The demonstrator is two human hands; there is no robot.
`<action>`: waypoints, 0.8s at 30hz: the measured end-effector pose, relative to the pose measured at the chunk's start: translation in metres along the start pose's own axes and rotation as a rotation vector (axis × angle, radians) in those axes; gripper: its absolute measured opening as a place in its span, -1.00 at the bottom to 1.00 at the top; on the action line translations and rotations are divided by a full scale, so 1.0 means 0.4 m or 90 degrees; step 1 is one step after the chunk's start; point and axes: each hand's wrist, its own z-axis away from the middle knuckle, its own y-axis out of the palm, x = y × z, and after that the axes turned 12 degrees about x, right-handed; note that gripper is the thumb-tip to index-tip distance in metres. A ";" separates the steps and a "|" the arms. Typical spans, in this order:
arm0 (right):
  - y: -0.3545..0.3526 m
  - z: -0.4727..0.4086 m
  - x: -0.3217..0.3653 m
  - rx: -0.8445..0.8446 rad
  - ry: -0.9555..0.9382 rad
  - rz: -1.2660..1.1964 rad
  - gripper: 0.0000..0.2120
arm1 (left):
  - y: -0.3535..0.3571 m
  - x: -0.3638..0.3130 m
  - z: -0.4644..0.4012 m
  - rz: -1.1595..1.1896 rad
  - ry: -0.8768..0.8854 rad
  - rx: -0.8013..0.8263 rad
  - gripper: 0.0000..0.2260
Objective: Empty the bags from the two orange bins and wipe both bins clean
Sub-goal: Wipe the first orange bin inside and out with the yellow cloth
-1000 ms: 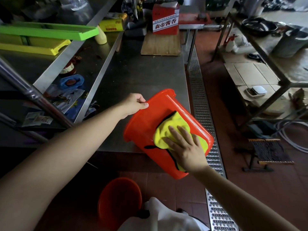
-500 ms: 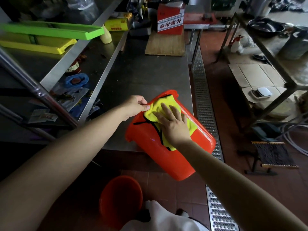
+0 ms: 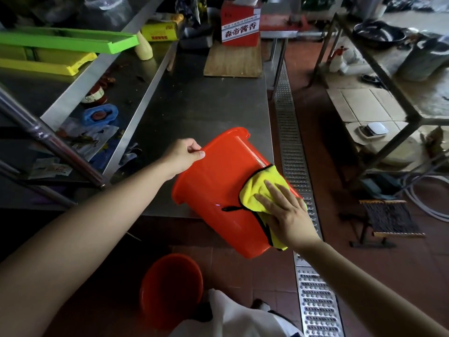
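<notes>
An orange bin (image 3: 216, 181) is tilted on its side over the near edge of the steel table, its base pointing toward me. My left hand (image 3: 184, 154) pinches its rim at the upper left. My right hand (image 3: 284, 212) presses a yellow cloth (image 3: 257, 190) with black edging flat against the bin's outer wall near the base. A second orange bin (image 3: 170, 288) stands upright on the floor below, partly hidden by white fabric (image 3: 230, 314).
The steel table (image 3: 194, 105) carries a wooden board (image 3: 233, 59) and a red box (image 3: 239, 23) at its far end. A cluttered shelf with green and yellow trays sits left. A metal floor drain (image 3: 291, 147) runs along the right; a small stool (image 3: 391, 217) and rack stand beyond.
My right hand has slid the yellow cloth from the bin's rim end down its side to the base end. My left hand keeps its hold on the rim.
</notes>
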 end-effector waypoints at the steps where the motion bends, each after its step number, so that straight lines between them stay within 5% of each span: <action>1: 0.000 0.005 0.001 0.003 -0.007 -0.005 -0.57 | -0.001 0.006 0.005 0.002 0.004 0.002 -0.92; 14: -0.024 -0.365 0.164 0.076 -0.021 -0.013 -0.55 | -0.010 0.081 0.072 0.027 0.014 -0.011 -0.92; 24: -0.016 -0.028 -0.017 0.026 -0.043 -0.050 -0.57 | -0.036 0.071 0.084 0.002 -0.051 0.080 -0.90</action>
